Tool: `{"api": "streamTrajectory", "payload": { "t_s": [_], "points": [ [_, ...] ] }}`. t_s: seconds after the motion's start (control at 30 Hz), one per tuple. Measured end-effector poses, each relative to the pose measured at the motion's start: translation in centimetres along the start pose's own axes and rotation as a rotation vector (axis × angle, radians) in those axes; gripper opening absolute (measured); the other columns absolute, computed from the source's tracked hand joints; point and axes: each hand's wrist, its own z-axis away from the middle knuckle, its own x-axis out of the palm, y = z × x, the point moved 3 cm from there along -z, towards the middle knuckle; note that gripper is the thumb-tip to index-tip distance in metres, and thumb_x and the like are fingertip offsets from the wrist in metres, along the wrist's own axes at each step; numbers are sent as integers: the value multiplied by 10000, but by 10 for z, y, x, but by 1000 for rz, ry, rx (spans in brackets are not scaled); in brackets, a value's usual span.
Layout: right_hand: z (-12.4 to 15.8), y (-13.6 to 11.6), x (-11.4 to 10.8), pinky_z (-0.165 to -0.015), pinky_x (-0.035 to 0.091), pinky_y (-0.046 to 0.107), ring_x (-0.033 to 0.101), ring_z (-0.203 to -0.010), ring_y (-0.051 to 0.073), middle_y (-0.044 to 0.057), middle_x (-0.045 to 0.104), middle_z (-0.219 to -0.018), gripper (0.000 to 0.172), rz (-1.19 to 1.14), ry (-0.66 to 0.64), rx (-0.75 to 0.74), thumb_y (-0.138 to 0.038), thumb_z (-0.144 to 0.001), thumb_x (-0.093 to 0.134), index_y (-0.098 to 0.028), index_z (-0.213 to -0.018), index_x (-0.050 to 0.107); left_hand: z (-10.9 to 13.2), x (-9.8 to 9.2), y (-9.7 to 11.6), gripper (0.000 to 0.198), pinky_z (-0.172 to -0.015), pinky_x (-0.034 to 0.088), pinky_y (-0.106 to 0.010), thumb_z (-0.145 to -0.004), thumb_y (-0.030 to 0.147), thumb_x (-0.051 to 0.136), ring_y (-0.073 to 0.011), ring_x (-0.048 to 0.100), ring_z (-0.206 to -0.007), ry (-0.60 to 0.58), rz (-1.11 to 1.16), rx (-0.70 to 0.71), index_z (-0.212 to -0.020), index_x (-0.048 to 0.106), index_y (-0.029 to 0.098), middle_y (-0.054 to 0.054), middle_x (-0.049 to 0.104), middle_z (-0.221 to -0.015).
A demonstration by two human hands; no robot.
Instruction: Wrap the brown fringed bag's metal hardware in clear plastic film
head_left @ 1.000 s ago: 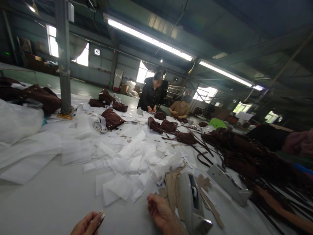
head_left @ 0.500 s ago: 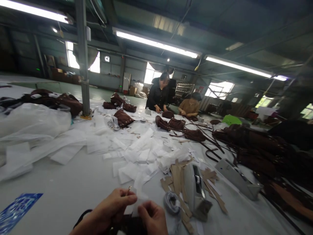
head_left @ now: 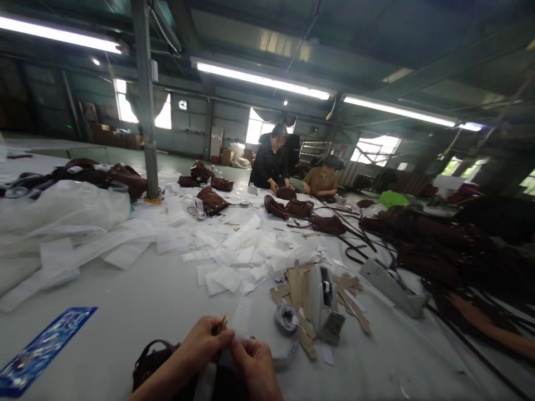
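Note:
My left hand (head_left: 204,341) is closed in a pinch, with a small gold-coloured metal fitting (head_left: 225,321) sticking up from its fingertips. Close beside it, my right hand (head_left: 256,362) pinches a thin, whitish see-through strip (head_left: 241,318), which stands up between the two hands. Below both hands lies a dark brown bag (head_left: 155,352) with a looped handle at its left end. Another pale strip hangs over the dark material under my fingers. My wrists cover much of the bag.
White paper pieces (head_left: 246,250) spread across the table (head_left: 137,312). A tape dispenser (head_left: 324,303) stands on brown strips beside a tape roll (head_left: 287,318). Brown bags (head_left: 418,234) are heaped right, near another person's arm (head_left: 489,328). Two people work opposite. A blue packet (head_left: 48,348) lies left.
The view has shifted slightly, and more of the brown bag and its handle shows under my left arm. Another person's arm has appeared at the right. My hands stay close together, pinching.

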Motion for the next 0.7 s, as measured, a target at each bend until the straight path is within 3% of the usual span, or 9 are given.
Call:
{"api": "streamTrajectory", "payload": {
  "t_s": [0.07, 0.2, 0.33, 0.43, 0.57, 0.7],
  "points": [
    [2, 4, -2, -408, 241, 188, 300, -404, 35, -37, 480, -434, 474, 13, 42, 0, -569, -592, 782, -110, -535, 677, 4, 2, 0, 471, -452, 258, -232, -685, 620, 582, -93, 316, -475, 2, -3, -25, -588, 458, 176, 74, 360, -495],
    [2, 20, -11, -387, 259, 204, 353, -377, 59, -15, 509, -413, 552, -113, 153, 26, -650, -513, 776, -111, -518, 655, 14, 2, 10, 516, -445, 289, -215, -717, 676, 559, -86, 334, -467, -98, 85, -69, -720, 508, 163, 78, 402, -530],
    [3, 15, -8, -435, 362, 211, 446, -407, 80, -24, 572, -495, 373, -347, 88, -13, -473, -596, 819, -133, -697, 704, 20, -2, 21, 555, -403, 228, -200, -803, 695, 431, -76, 277, -415, -139, 202, -42, -871, 545, 156, 97, 373, -476],
    [4, 6, -7, -463, 403, 220, 492, -434, 93, -26, 598, -536, 298, -424, 85, -29, -374, -602, 835, -150, -750, 706, 16, -6, 22, 452, -384, 178, -191, -758, 620, 593, -57, 233, -408, -60, 264, 7, -774, 492, 181, 113, 329, -484],
    [-1, 5, -11, -462, 407, 238, 503, -435, 112, -14, 591, -507, 347, -341, 98, -59, -427, -592, 823, -132, -739, 716, 8, -7, 19, 432, -376, 162, -187, -694, 564, 694, -52, 215, -397, -31, 336, -18, -778, 491, 192, 126, 297, -476],
    [-5, 3, -16, -475, 403, 243, 529, -482, 136, 9, 613, -522, 420, -129, 177, -111, -517, -583, 793, -115, -678, 719, 2, 0, 17, 460, -355, 120, -214, -643, 610, 691, -49, 168, -349, -127, 258, -126, -679, 502, 192, 125, 279, -406]
  ]
}}
